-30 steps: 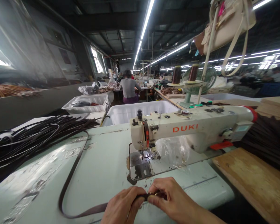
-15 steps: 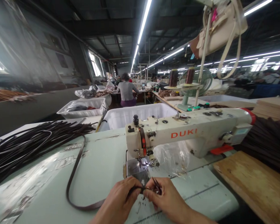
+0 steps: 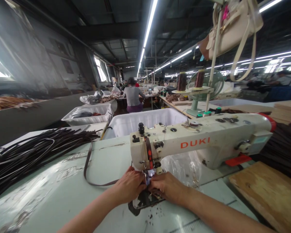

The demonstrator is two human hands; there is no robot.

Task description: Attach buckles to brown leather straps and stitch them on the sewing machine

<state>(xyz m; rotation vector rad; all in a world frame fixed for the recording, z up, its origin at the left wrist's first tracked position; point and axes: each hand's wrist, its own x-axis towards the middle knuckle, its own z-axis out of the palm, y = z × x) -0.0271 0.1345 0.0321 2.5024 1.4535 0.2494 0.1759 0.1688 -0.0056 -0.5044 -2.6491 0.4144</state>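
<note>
Where it leaves the left grip point(image 3: 131, 185), the dark strap point(image 3: 88, 157) curves leftward.

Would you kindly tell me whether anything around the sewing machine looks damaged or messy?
Yes, mildly: the pale green tabletop has scuffed, patchy marks on its left side, unlike the smoother surface around them. Dark specks also lie scattered on the near side of the sewing machine.

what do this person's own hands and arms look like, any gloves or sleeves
The left hand and right hand are bare, without gloves. The left forearm and right forearm show no sleeves, and no watch or bracelet is visible.
</note>
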